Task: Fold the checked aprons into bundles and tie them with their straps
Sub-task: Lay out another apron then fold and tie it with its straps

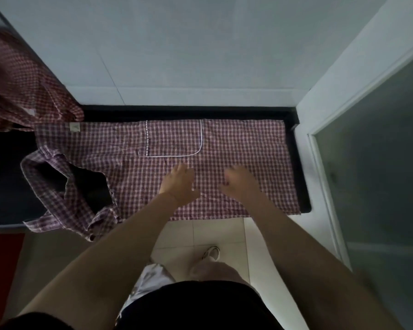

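Checked apron (236,144) spread flat on black desk (303,177); left hand (178,181) and right hand (238,181) pressing centre, fingers released; straps (65,206) bunched at 9 o'clock overhanging edge; likely to slide off, drag fabric askew.

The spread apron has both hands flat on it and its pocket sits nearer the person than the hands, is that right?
Not quite. The head view shows both hands, left and right, flat on the spread apron, but its pocket lies beyond them, toward the wall.
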